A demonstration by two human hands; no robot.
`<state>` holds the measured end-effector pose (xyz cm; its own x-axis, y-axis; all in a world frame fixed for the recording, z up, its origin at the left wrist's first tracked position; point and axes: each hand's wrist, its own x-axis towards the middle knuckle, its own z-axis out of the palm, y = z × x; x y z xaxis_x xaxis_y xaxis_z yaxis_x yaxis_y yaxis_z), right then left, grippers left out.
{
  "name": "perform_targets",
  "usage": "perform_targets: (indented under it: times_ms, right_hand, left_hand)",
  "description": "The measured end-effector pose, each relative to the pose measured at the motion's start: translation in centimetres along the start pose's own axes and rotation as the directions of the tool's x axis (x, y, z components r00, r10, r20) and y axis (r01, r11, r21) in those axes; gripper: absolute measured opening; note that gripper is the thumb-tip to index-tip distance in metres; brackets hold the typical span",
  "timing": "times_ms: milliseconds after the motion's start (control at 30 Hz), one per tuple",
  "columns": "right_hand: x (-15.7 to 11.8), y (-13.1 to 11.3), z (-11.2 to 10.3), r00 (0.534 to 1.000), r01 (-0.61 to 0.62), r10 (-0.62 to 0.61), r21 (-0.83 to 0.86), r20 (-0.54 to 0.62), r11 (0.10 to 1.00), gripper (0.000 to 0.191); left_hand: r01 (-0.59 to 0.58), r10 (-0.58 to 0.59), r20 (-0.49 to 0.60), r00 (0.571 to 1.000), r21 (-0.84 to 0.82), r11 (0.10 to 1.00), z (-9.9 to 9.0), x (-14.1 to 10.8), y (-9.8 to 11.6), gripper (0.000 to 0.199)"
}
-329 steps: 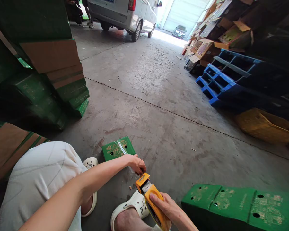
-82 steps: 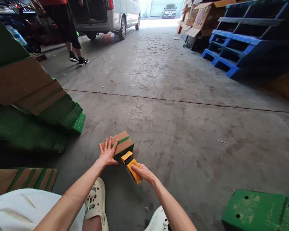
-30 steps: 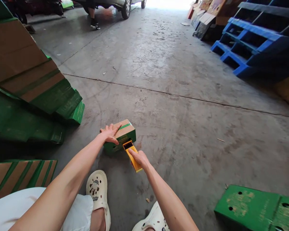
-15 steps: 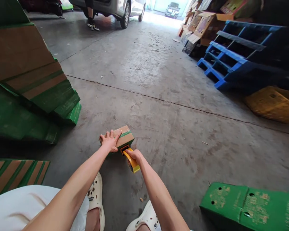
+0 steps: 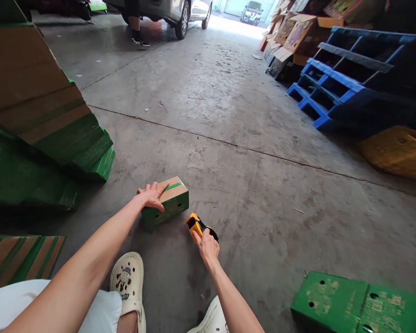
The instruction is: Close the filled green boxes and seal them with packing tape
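Observation:
A small green and brown carton [image 5: 175, 203] rests on the concrete floor with a strip of green tape along its brown top. My left hand [image 5: 152, 196] lies on its left end, fingers spread over the top. Just right of the carton and apart from it, my right hand [image 5: 207, 246] grips a yellow and black tape dispenser [image 5: 195, 225], its head pointing up and left.
Stacked green and brown cartons [image 5: 38, 101] stand at left, taped ones [image 5: 21, 259] below. A green box [image 5: 343, 300] lies lower right. Blue pallets [image 5: 333, 83], a yellow basket [image 5: 398, 150] and open cartons [image 5: 300, 34] line the right. A person's leg [image 5: 134, 25] shows near a vehicle [image 5: 166, 16].
The tape dispenser in my right hand has moved off the carton, down and right. The carton has tilted or turned so its green side shows more, with my left hand still on it.

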<state>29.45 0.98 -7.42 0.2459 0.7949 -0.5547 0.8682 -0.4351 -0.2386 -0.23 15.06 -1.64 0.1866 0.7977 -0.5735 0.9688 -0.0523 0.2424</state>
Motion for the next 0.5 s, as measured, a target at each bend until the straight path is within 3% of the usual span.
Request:
perform_targets:
  times_ms: [133, 267, 400, 500]
  right_hand:
    - [-0.8, 4.4, 2.0, 0.983, 0.118, -0.137, -0.156, -0.121, 0.981, 0.039]
    - [-0.1, 5.5, 0.7, 0.946, 0.16, -0.218, -0.242, -0.238, 0.957, 0.052]
    - [1.3, 1.7, -1.1, 0.897, 0.319, -0.333, -0.098, -0.29, 0.943, 0.06]
    - [1.9, -4.8, 1.2, 0.879, 0.404, -0.367, 0.067, -0.305, 0.912, 0.064]
  left_hand:
    - [0.033, -0.031, 0.031, 0.999, -0.056, 0.998, -0.8, 0.5, -0.1, 0.135]
    - [0.077, -0.074, 0.039, 0.996, -0.084, 0.993, -1.0, 0.6, 0.7, 0.13]
    - [0.07, -0.075, -0.055, 0.996, -0.084, 0.994, -0.1, 0.8, 1.2, 0.122]
    - [0.058, -0.067, -0.127, 0.99, -0.071, 0.996, 1.1, 0.9, 1.3, 0.119]
